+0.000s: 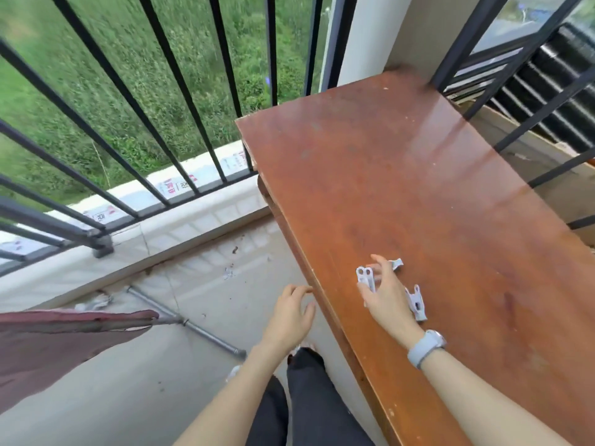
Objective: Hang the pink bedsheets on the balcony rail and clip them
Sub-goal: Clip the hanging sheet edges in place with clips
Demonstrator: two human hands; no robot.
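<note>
Right hand [384, 296] lower centre-right, palm down over white clips on the brown table [418, 188]. One clip [366, 278] sits against its fingers on the left side; whether it is actually gripped, cannot tell. Second clip [416, 302] lies on the table just right of the hand, a third [397, 263] pokes out beyond the fingertips. Grey watch [425, 347] on that wrist. Left hand [291, 315] lower centre, off the table's left edge, fingers loosely curled and apart, holding nothing. Pink sheet [48, 342] at lower left edge, draped over something not clearly visible. Black rail [128, 101] fills upper left, grass behind it. Metal pipe [186, 323] lies on the floor.
</note>
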